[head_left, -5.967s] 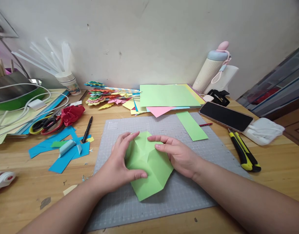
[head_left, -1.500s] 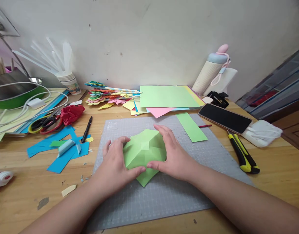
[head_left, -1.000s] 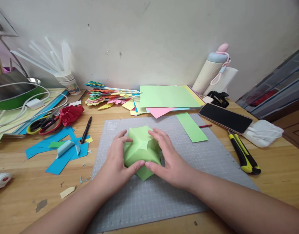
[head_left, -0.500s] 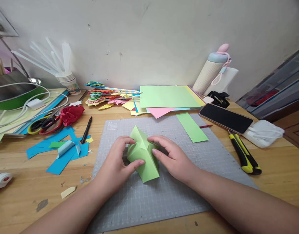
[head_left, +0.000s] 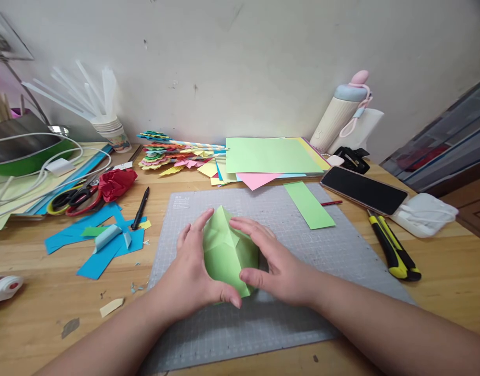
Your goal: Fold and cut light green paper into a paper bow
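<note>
A creased piece of light green paper (head_left: 224, 253) stands up in folds on the grey cutting mat (head_left: 302, 318). My left hand (head_left: 192, 266) curves round its left side, thumb along the near edge and fingers at the upper left. On the other side my right hand (head_left: 273, 258) cups the paper, its thumb against the lower right face and its fingers near the top fold. Both hands have the paper between them. The underside of the paper is hidden.
A green strip (head_left: 309, 204) lies on the mat. Behind are coloured sheets (head_left: 273, 155). Right of the mat are a phone (head_left: 364, 189) and a yellow-black cutter (head_left: 394, 248). Scissors (head_left: 73, 201), a black pen (head_left: 141, 208) and blue paper strips (head_left: 101, 261) lie left.
The green paper's folds have opened wider into a fuller shape. My left fingers have spread further up its side, and both thumbs have moved down toward the near edge.
</note>
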A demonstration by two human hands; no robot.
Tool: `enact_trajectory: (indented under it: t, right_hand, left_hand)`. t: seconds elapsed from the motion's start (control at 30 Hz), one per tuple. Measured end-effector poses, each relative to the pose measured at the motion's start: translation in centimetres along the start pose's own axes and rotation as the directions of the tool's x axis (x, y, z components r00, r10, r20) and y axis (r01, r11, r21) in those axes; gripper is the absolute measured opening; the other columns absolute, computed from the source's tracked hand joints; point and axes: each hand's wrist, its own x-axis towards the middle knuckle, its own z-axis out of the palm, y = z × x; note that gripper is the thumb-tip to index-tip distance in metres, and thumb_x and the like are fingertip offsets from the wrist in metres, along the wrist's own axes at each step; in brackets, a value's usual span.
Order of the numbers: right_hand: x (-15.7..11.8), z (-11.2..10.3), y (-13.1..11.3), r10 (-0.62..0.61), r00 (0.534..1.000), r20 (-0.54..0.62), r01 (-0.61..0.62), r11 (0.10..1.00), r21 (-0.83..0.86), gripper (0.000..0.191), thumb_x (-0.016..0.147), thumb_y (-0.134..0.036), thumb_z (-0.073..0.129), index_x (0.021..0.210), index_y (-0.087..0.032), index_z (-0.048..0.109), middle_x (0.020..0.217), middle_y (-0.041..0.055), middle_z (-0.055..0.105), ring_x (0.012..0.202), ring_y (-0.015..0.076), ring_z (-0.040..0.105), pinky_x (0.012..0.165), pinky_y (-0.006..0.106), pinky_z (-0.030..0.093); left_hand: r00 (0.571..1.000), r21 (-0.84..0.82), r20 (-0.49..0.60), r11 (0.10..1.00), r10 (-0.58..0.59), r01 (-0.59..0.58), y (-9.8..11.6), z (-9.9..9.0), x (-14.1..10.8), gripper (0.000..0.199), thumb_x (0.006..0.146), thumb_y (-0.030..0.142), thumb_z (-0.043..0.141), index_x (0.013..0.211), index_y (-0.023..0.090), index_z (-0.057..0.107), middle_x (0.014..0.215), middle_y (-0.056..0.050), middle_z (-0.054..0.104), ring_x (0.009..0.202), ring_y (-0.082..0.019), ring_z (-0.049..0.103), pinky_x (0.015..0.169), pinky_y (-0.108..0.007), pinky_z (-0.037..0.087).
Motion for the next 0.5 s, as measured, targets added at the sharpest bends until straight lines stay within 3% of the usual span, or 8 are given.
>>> enact_trajectory:
  t: [0.13, 0.3, 0.5]
  right_hand:
    - [0.3, -0.3, -0.2, 0.023, 0.997, 0.071, -0.018, 0.997, -0.07, 0.09, 0.077, -0.065, 0.062, 0.149, -0.03, 0.02, 0.156, 0.013, 0.023, 0.143, 0.0345, 0.018, 0.111, 0.065, 0.015]
    - [0.5, -0.9, -0.1, 0.072, 0.992, 0.107, -0.055, 0.986, -0.155, 0.115, 0.061, -0.072, 0.069, 0.152, -0.031, 0.012, 0.157, 0.0158, 0.019, 0.142, 0.0392, 0.016, 0.109, 0.067, 0.016]
    - [0.7, -1.3, 0.1, 0.044, 0.997, -0.06, -0.057, 0.973, -0.223, 0.091, 0.07, -0.063, 0.071, 0.145, -0.032, 0.029, 0.149, 0.0101, 0.037, 0.137, 0.0333, 0.03, 0.109, 0.058, 0.025]
  left_hand:
    - [0.998, 0.101, 0.056, 0.995, -0.033, 0.028, 0.1, -0.2, 0.2, 0.133, 0.047, 0.072, 0.077, 0.148, 0.031, 0.0, 0.152, -0.023, 0.021, 0.138, -0.049, 0.02, 0.104, -0.076, 0.015]
    - [0.995, 0.186, 0.076, 0.981, -0.063, 0.048, 0.5, -0.8, 0.4, 0.128, 0.05, 0.068, 0.079, 0.147, 0.029, 0.005, 0.146, -0.021, 0.037, 0.137, -0.044, 0.029, 0.108, -0.071, 0.012]
    - [0.996, 0.266, 0.016, 0.961, -0.083, 0.075, 0.7, -1.4, 0.8, 0.101, 0.066, 0.057, 0.076, 0.143, 0.032, 0.017, 0.135, -0.011, 0.054, 0.132, -0.032, 0.041, 0.113, -0.061, 0.008]
